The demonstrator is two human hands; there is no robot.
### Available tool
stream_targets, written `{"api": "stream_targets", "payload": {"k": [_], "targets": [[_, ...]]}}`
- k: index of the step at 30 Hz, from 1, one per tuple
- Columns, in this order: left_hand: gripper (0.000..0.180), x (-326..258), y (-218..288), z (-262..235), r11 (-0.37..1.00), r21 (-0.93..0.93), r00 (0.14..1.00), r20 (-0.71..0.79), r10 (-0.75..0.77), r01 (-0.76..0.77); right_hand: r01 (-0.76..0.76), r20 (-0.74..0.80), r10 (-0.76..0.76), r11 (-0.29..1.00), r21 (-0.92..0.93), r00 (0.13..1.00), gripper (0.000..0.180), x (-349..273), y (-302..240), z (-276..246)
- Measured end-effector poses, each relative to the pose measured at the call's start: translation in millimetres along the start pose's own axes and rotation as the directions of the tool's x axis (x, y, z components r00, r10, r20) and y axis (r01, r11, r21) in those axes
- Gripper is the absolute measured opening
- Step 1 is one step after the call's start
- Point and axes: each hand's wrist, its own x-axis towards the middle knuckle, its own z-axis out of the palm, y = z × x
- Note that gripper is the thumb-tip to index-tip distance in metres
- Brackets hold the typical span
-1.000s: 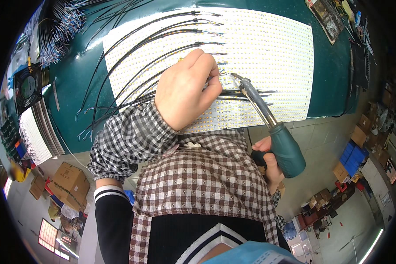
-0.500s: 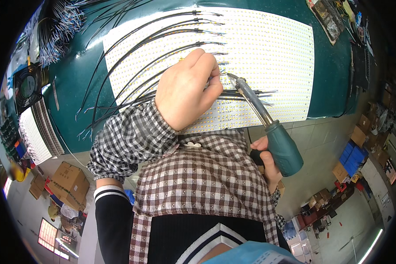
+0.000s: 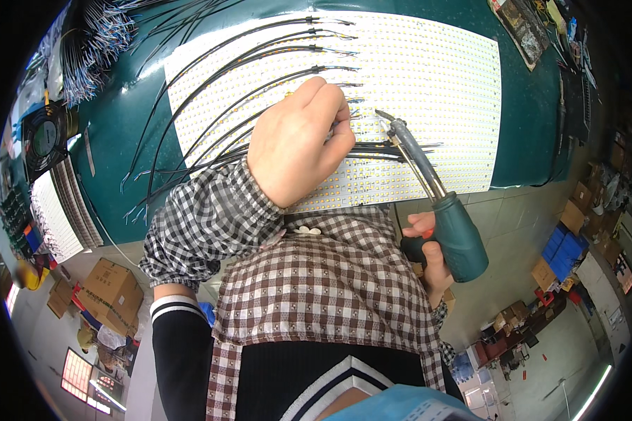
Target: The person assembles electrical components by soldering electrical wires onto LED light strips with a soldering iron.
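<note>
My right hand [image 3: 432, 256] grips the dark green handle of a gun-shaped soldering iron [image 3: 461, 238]. Its metal tip points up and left over a white LED panel [image 3: 435, 77], a short way from my left hand. My left hand [image 3: 303, 140] is closed in a pinch above the panel; the fingertips are turned away, and a black cable appears to run into them. Several black cables [image 3: 260, 76] with stripped, thin-wired ends lie side by side across the panel. A bundle of loose black cables [image 3: 379, 151] lies along its near part.
The panel rests on a green tabletop [image 3: 109, 140]. At the left are a bunch of wires [image 3: 95, 56], a black fan [image 3: 45, 137] and a stack of LED panels [image 3: 60, 210]. A worn board [image 3: 519, 31] lies at the far right. Cardboard boxes [image 3: 109, 291] stand beyond the table.
The soldering iron has shifted right, so its tip has drawn away from the wire ends beside my left hand. Fingers on the handle have loosened slightly. My left hand has stayed put.
</note>
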Motion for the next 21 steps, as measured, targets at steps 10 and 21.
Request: {"api": "stream_targets", "payload": {"k": [10,21], "targets": [[0.01,4,5,-9,0.994,-0.095,0.998,0.041,-0.043,0.047,0.003,-0.073,-0.003,1.0,0.004,0.997,0.059,1,0,0],[0.009,17,-4,-10,0.998,-0.061,0.986,0.166,-0.009,0.019,-0.013,-0.054,0.016,0.999,0.051,0.998,0.051,-1,1,-6]]}}
